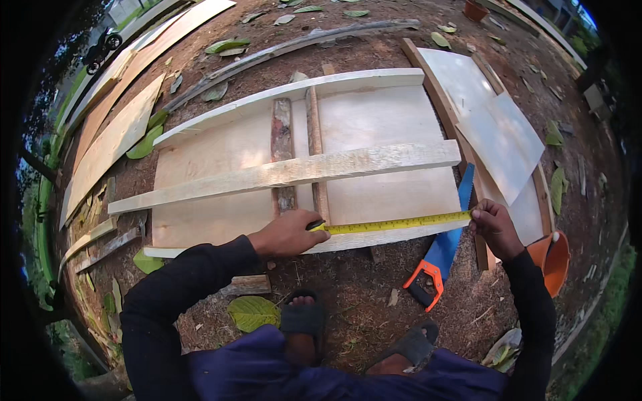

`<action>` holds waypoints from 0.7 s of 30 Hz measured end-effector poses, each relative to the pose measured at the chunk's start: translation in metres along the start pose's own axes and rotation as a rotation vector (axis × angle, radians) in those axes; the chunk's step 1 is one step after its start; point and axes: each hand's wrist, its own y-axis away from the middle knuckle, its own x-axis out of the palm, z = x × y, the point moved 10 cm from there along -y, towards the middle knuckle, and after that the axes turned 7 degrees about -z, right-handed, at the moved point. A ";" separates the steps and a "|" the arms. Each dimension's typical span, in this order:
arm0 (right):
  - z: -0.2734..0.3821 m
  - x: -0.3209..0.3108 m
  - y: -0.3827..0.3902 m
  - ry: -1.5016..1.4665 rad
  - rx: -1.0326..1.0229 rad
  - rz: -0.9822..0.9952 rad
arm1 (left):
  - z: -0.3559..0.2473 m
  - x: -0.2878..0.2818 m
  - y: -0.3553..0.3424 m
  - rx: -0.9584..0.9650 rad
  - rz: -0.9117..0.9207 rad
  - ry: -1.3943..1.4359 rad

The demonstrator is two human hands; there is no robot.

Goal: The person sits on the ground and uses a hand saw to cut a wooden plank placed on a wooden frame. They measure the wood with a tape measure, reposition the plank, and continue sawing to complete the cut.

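A yellow tape measure point(401, 222) is drawn out along the near edge board point(381, 238) of a pale wooden panel point(388, 120). My left hand point(287, 234) is closed round its case, which is mostly hidden by the fingers. At the right end of the board, my right hand point(495, 228) pinches the tape's end between thumb and fingers. A loose wooden batten point(294, 172) lies lengthwise across the panel, over two crosswise sticks point(283, 134). Beside my right hand lies a handsaw point(441, 250) with a blue blade and an orange and black handle, its blade partly under the tape and board.
White sheets point(501, 144) and brown timber strips point(435, 93) lie at the right, near an orange bucket point(556, 264). Long plywood pieces point(114, 144) are at the left. A long pole point(267, 53) crosses behind the panel. Leaves point(254, 313) dot the soil around my sandalled feet.
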 end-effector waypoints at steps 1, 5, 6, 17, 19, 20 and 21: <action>0.007 -0.012 -0.007 0.009 0.021 -0.013 | 0.019 -0.011 -0.002 -0.013 -0.029 -0.016; 0.013 -0.108 -0.020 -0.035 -0.027 -0.286 | 0.040 -0.068 -0.018 0.027 -0.295 -0.268; 0.008 -0.126 -0.026 -0.041 -0.032 -0.334 | 0.052 -0.077 -0.024 -0.031 -0.273 -0.259; 0.023 -0.072 -0.126 0.275 -0.150 -0.353 | 0.176 -0.198 -0.020 -0.371 -0.286 -0.141; 0.025 -0.043 -0.142 0.353 -0.299 -0.345 | 0.199 -0.211 -0.012 -0.297 -0.303 -0.147; 0.021 -0.030 -0.136 0.239 -0.226 -0.281 | 0.197 -0.206 -0.012 -0.297 -0.297 -0.158; 0.008 -0.046 -0.134 0.116 -0.168 -0.323 | 0.190 -0.202 -0.024 -0.306 -0.287 -0.186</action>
